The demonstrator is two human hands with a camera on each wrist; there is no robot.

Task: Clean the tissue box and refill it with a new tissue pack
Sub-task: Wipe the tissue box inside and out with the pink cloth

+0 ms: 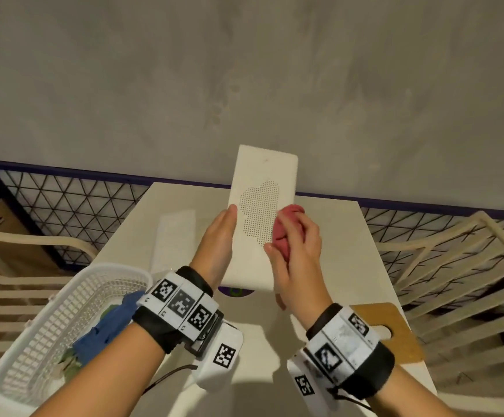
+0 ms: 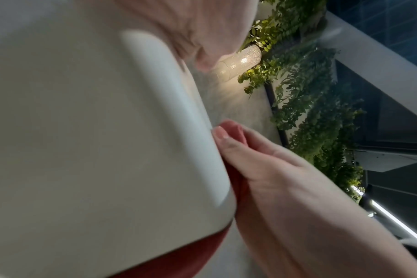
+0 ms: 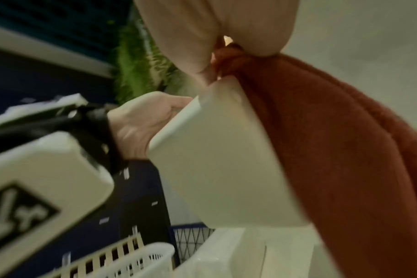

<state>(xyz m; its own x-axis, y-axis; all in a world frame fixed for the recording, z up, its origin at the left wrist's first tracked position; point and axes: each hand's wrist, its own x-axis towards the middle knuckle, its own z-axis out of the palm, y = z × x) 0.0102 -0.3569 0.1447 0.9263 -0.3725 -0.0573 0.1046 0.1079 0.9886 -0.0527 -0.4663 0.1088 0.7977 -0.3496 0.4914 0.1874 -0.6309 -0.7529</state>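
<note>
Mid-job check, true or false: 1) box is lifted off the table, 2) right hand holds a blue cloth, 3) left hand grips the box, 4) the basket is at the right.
1) True: the box is held above the table.
2) False: the right hand holds a red cloth against the box.
3) True: the left hand grips its left edge.
4) False: the basket sits at the left.
</note>
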